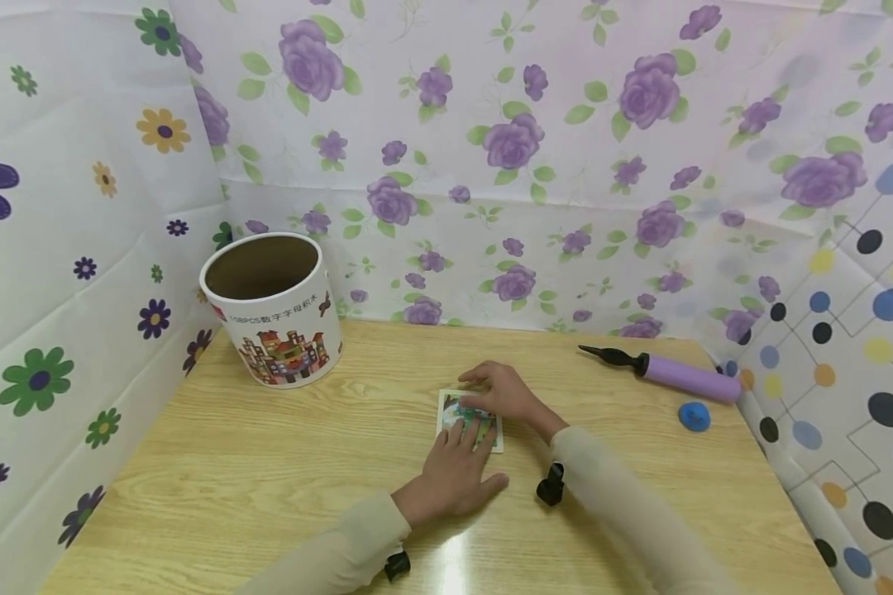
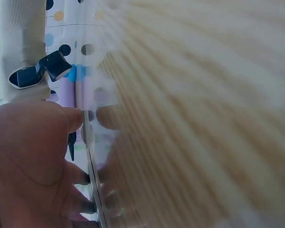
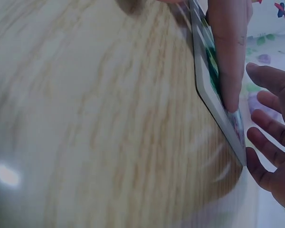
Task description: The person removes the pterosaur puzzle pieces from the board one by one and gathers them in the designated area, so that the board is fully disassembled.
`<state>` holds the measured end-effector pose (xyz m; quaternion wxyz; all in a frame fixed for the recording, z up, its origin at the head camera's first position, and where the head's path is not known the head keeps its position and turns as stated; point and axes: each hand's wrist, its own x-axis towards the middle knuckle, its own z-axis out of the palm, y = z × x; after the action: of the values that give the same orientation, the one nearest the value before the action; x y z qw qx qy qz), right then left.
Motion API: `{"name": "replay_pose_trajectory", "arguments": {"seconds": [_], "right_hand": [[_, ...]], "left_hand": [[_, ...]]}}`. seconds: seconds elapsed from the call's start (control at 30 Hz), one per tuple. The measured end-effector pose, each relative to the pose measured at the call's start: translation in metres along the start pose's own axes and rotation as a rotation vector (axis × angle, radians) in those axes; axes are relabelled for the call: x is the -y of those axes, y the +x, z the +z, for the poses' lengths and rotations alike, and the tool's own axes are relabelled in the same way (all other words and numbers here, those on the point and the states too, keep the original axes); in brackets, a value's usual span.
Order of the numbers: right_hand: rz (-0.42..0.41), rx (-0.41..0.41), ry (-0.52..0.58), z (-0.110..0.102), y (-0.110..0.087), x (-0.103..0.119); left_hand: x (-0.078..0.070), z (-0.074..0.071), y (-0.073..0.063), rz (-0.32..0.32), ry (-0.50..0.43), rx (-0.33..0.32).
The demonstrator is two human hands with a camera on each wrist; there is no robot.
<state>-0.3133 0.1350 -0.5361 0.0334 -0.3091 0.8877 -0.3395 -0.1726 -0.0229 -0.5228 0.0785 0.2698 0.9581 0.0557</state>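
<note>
A small square picture board (image 1: pixel 447 406) with a pale border and a green and blue print lies flat on the table. My left hand (image 1: pixel 454 471) rests its spread, fairly straight fingers on the lower part of the board. Over the board's far right side is my right hand (image 1: pixel 508 393), its fingers loosely bent and parted. In the right wrist view the right hand (image 3: pixel 275 123) shows gaps between its fingers, near one corner of the board (image 3: pixel 213 90). The left wrist view shows the left hand (image 2: pixel 33 161) beside the board's thin edge (image 2: pixel 96 190). The hands hide much of the print.
A white bucket (image 1: pixel 290 351) with a printed block castle stands at the back left. At the right lie a purple hand pump (image 1: pixel 688 378) with a black nozzle and a small blue object (image 1: pixel 694 416). Patterned cloths (image 1: pixel 446 165) wall the wooden table (image 1: pixel 268 463).
</note>
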Motion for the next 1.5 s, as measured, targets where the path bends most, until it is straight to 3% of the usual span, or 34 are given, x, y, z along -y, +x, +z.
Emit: {"name": "replay_pose_trajectory", "arguments": {"seconds": [0.7,1.0,1.27,1.5], "right_hand": [[0.023,0.061,-0.037,0.016,0.009,0.006],[0.041,0.073,-0.039,0.016,0.010,0.007],[0.038,0.074,-0.047,0.015,0.011,0.006],[0.053,0.072,-0.044,0.016,0.014,0.007]], "left_hand": [[0.002,0.002,0.000,0.009,0.026,0.008],[0.005,0.010,0.004,0.013,0.028,0.002],[0.002,0.001,0.001,-0.006,-0.039,-0.001],[0.004,0.002,0.006,-0.027,-0.012,-0.027]]}}
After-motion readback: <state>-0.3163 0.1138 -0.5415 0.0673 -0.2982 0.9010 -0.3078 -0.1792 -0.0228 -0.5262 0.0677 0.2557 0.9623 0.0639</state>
